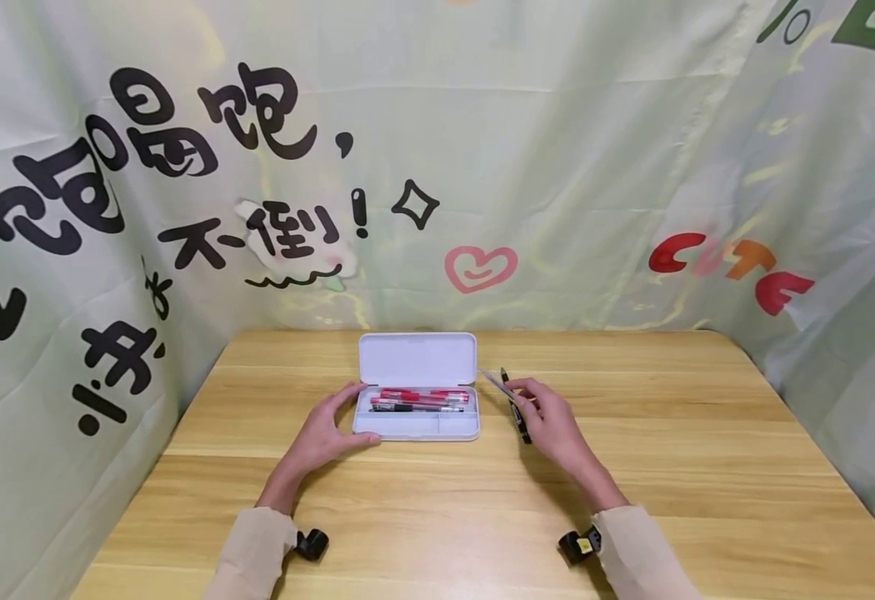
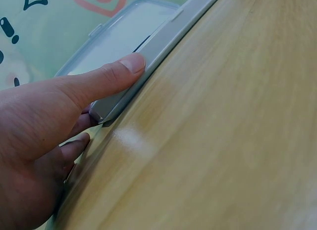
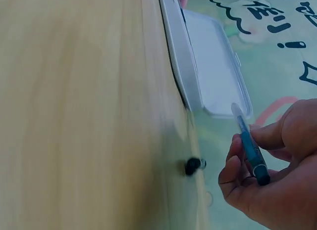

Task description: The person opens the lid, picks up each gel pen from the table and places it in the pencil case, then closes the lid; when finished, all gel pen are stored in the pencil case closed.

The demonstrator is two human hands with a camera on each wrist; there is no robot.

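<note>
An open white pencil case (image 1: pixel 396 427) lies on the table with its lid (image 1: pixel 418 358) raised at the back. Several red-marked pens (image 1: pixel 422 397) and a black pen (image 1: pixel 407 408) fill its rear compartment. My left hand (image 1: pixel 328 429) grips the case's left end; the thumb presses the front wall in the left wrist view. To the right of the case, my right hand (image 1: pixel 550 417) pinches a pen (image 3: pixel 250 148) with a clear tip end and dark body. Beneath that hand a black pen (image 1: pixel 522 427) lies on the table, partly hidden.
The wooden table (image 1: pixel 422 517) reaches back to a printed curtain (image 1: pixel 557 167) that hangs behind it and along both sides. A black wrist camera (image 1: pixel 312 545) sits at the left cuff, another camera (image 1: pixel 578 547) at the right cuff.
</note>
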